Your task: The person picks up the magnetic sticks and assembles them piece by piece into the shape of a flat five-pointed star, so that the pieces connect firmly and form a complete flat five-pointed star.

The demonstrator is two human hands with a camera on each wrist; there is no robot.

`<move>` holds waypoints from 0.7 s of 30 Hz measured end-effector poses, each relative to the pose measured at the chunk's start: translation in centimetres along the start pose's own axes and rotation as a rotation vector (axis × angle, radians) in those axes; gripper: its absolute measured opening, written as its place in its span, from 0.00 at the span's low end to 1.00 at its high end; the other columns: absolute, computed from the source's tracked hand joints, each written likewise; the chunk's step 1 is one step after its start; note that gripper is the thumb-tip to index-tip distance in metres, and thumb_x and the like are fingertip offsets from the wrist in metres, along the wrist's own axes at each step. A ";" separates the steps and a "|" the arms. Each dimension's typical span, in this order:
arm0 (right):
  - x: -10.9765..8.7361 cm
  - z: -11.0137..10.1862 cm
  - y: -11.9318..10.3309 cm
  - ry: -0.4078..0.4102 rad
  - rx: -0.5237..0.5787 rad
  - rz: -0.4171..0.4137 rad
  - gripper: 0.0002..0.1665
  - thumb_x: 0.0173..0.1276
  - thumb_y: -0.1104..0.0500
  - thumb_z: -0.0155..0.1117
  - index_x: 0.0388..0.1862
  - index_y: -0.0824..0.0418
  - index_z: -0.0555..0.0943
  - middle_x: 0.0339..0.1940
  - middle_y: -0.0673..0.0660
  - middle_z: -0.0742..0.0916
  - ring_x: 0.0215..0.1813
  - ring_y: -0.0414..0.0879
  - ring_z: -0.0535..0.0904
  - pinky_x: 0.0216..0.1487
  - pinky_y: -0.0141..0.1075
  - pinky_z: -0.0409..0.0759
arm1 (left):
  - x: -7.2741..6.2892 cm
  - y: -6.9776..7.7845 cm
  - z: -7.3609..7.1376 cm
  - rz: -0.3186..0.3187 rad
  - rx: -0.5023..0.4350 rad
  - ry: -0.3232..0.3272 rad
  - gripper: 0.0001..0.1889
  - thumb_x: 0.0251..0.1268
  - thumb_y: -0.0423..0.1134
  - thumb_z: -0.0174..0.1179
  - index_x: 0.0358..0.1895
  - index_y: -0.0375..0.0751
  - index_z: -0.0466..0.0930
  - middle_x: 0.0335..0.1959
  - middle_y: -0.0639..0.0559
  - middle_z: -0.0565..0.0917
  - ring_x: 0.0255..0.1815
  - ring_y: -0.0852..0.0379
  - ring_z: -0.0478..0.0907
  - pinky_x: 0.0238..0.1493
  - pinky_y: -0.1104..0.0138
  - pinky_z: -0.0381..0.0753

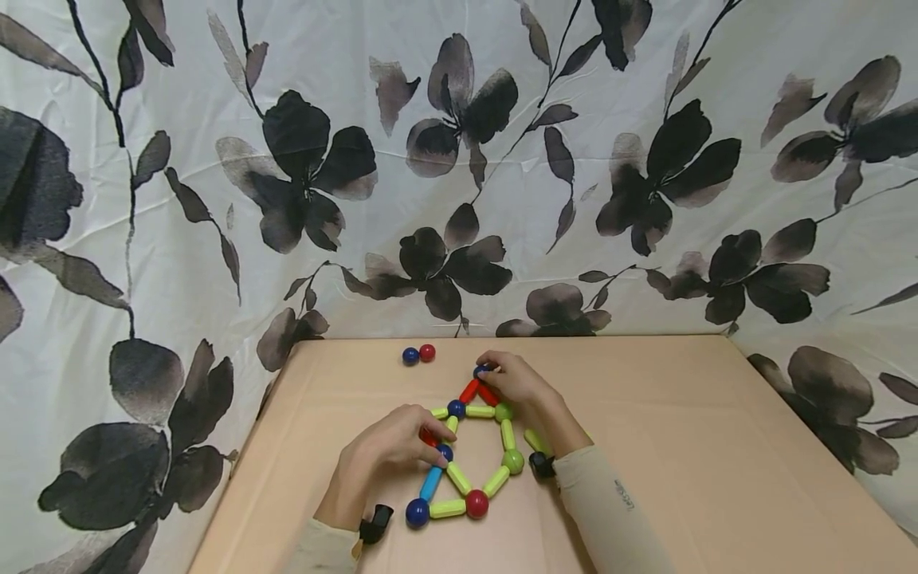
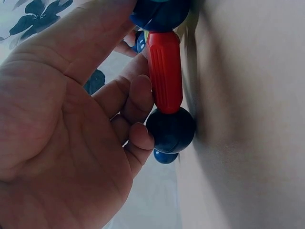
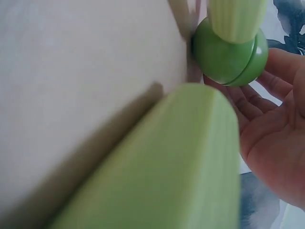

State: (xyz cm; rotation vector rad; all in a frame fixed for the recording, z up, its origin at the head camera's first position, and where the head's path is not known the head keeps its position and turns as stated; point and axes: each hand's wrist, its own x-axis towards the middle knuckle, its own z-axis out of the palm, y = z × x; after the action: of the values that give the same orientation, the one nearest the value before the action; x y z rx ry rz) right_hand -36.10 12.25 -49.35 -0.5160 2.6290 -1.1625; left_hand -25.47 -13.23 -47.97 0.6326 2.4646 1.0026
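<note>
From my remote station I read the near end first. The rod-and-ball frame (image 1: 459,479) lies on the tabletop; a blue corner ball (image 1: 417,513) and a red ball (image 1: 476,504) form its near side. The left hand (image 1: 390,438) has its fingers curled about the frame's left side, at a red rod (image 2: 164,71) and a blue joint ball (image 1: 445,454); I judge this a steadying hold. Beside the right wrist lies a yellow-green rod (image 1: 534,440); whether it is attached, I cannot tell. The right hand (image 1: 522,383) pinches the apex ball (image 1: 480,371), fingertips narrow, where two red struts (image 1: 468,391) meet.

Step in hand, as I judge it: seating the apex joint. Next move calls for: hold the left side firm, check that both struts meet the ball, then release gently; a sideways tug could part a joint.

Farther out, a spare pair of balls (image 1: 427,353), red and blue, sits near the far edge. Surface: plain tan tabletop (image 1: 717,446). Room: white cloth (image 1: 559,191) printed with dark flowers, behind the table.
</note>
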 end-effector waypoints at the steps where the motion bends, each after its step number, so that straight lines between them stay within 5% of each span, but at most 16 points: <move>1: 0.0 0.0 0.1 -0.009 0.029 0.001 0.17 0.81 0.59 0.59 0.63 0.62 0.81 0.53 0.59 0.85 0.48 0.50 0.80 0.52 0.41 0.83 | 0.0 0.0 0.0 0.001 -0.001 0.000 0.17 0.57 0.42 0.79 0.51 0.55 0.92 0.49 0.61 0.90 0.58 0.54 0.77 0.64 0.48 0.76; 6: 0.1 -0.1 0.4 -0.056 0.107 0.016 0.20 0.78 0.63 0.61 0.66 0.63 0.79 0.54 0.60 0.83 0.48 0.50 0.80 0.49 0.39 0.82 | 0.1 -0.1 0.0 0.002 -0.007 -0.002 0.17 0.56 0.42 0.79 0.51 0.54 0.92 0.49 0.61 0.90 0.58 0.54 0.77 0.63 0.48 0.76; 13: 0.3 0.0 0.4 -0.101 -0.011 -0.017 0.36 0.63 0.63 0.78 0.70 0.61 0.76 0.56 0.60 0.83 0.48 0.51 0.79 0.46 0.37 0.82 | 0.0 -0.1 0.1 -0.004 0.000 0.000 0.17 0.56 0.42 0.79 0.51 0.55 0.92 0.48 0.61 0.89 0.55 0.54 0.76 0.60 0.51 0.76; 21: 0.3 0.2 0.2 -0.101 -0.008 0.009 0.35 0.66 0.68 0.71 0.72 0.60 0.74 0.54 0.60 0.83 0.43 0.49 0.80 0.40 0.36 0.83 | 0.0 -0.2 0.0 0.002 0.000 -0.001 0.17 0.56 0.43 0.79 0.51 0.55 0.92 0.48 0.62 0.89 0.55 0.55 0.76 0.61 0.51 0.77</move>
State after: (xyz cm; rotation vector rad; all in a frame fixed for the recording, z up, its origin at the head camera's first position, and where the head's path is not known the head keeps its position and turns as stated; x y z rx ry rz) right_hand -36.32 12.14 -49.70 -0.5485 2.5493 -1.0937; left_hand -25.48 -13.36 -48.09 0.6361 2.4641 1.0028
